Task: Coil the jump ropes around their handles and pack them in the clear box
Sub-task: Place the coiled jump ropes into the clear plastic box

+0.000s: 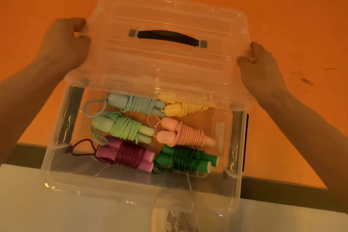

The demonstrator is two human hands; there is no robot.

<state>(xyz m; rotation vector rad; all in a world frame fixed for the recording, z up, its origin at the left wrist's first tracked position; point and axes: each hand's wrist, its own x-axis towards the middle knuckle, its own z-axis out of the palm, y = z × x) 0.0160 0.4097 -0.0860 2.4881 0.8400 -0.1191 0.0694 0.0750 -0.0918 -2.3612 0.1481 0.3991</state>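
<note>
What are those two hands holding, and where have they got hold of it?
Both hold the clear lid by its short side edges: the left hand grips its left edge, the right hand its right edge, over the clear box.

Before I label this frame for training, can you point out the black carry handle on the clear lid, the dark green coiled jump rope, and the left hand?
black carry handle (167, 37): head view, middle of the strap.
dark green coiled jump rope (185, 158): head view, wound cord.
left hand (66, 43): head view, back of hand.
</note>
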